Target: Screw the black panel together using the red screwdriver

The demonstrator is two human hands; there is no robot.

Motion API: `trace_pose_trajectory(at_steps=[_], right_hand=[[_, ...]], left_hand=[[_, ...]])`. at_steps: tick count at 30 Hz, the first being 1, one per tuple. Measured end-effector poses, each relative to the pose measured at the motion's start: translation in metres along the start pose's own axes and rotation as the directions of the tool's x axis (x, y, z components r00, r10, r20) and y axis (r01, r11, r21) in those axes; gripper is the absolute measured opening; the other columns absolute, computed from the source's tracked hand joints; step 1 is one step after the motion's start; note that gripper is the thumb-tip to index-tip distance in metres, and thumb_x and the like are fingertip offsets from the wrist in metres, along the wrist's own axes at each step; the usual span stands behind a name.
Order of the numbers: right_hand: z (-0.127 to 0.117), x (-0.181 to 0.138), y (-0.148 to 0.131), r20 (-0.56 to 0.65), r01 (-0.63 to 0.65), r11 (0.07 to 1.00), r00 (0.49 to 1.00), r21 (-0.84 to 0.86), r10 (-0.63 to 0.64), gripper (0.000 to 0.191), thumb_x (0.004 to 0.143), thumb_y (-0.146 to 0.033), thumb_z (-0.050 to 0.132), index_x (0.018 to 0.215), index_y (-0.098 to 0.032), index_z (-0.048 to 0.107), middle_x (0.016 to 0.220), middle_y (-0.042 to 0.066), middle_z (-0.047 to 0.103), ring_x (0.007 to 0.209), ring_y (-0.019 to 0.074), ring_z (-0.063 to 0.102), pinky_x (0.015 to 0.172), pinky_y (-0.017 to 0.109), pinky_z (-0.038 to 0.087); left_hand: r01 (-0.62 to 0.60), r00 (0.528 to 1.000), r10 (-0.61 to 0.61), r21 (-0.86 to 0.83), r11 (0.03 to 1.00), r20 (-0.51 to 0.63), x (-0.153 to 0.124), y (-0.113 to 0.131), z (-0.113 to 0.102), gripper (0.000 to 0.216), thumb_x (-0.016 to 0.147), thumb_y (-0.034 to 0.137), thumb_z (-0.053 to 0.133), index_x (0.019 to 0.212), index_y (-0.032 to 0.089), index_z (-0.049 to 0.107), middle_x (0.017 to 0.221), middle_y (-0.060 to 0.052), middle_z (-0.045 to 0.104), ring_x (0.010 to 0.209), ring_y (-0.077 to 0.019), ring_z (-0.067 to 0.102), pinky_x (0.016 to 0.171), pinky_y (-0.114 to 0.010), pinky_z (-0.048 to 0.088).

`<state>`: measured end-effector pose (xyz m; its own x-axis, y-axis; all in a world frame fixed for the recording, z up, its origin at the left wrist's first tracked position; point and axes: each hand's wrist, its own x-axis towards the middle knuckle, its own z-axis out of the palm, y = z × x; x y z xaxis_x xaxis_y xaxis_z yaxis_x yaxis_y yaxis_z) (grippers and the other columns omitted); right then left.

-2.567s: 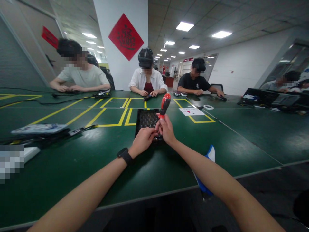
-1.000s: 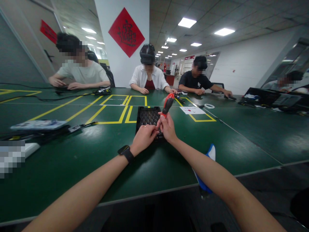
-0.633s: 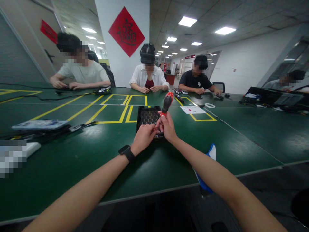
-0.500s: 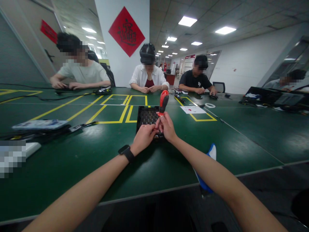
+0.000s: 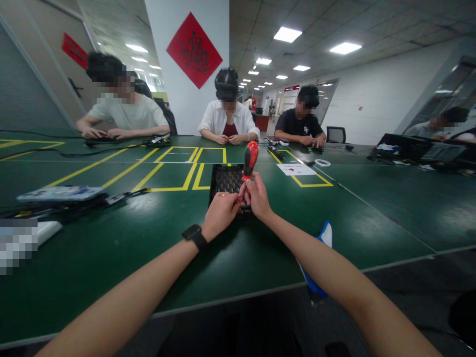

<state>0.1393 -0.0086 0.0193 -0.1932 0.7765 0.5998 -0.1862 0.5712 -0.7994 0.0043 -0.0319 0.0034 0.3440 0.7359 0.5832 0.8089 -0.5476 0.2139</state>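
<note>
A red-and-black screwdriver [image 5: 250,157] stands nearly upright over the near edge of a black perforated tray [image 5: 225,181] on the green table [image 5: 111,248]. My right hand [image 5: 256,197] is closed around the screwdriver's lower shaft, just under the handle. My left hand [image 5: 220,211], with a black watch on its wrist, is pinched right beside it at the tray's near edge; what its fingers hold is hidden. The screwdriver's tip is hidden behind my hands.
Yellow tape lines [image 5: 186,178] mark boxes on the table. A white paper [image 5: 296,169] and a tape roll [image 5: 322,162] lie to the right. Flat devices and cables [image 5: 61,196] lie at the left. A blue-and-white object [image 5: 322,258] sits under my right forearm. Three people sit across the table.
The screwdriver's handle has swung from leaning right to nearly upright. Both hands have stayed at the tray's near edge.
</note>
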Motion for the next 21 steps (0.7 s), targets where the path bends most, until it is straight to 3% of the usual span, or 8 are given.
trace_pose_trajectory(at_steps=[7,14,21], right_hand=[[0.0012,-0.001,-0.0008,-0.031,0.014,0.999,0.999,-0.042,-0.016,0.036,0.089,-0.045,0.04,0.112,-0.019,0.047,0.057,-0.007,0.049,0.04,0.0037,0.036,0.04,0.016,0.029],[0.003,-0.002,-0.0038,-0.031,0.005,1.0,1.0,-0.012,-0.005,0.037,0.088,-0.046,0.042,0.112,-0.019,0.045,0.056,-0.007,0.049,0.04,0.0039,0.037,0.04,0.016,0.03],[0.001,-0.0008,-0.0017,-0.015,-0.002,1.0,1.0,0.018,0.002,0.034,0.09,-0.046,0.038,0.111,-0.019,0.045,0.058,-0.006,0.051,0.037,0.0036,0.036,0.037,0.016,0.027]], left_hand=[[-0.033,0.999,0.033,0.013,0.999,0.018,-0.0008,0.003,-0.0012,0.013,0.086,0.022,0.047,0.08,0.019,0.058,0.074,-0.003,0.063,0.075,-0.0185,0.055,0.077,-0.032,0.038],[0.023,1.0,-0.023,-0.04,0.999,0.002,0.0,0.0042,-0.0036,0.018,0.082,0.036,0.058,0.076,0.019,0.056,0.072,-0.002,0.063,0.073,-0.0184,0.055,0.073,-0.031,0.037],[-0.01,1.0,0.01,-0.029,1.0,0.0,-0.0002,0.0027,-0.002,0.016,0.086,0.03,0.051,0.076,0.019,0.057,0.073,-0.003,0.062,0.074,-0.0181,0.055,0.076,-0.032,0.037]])
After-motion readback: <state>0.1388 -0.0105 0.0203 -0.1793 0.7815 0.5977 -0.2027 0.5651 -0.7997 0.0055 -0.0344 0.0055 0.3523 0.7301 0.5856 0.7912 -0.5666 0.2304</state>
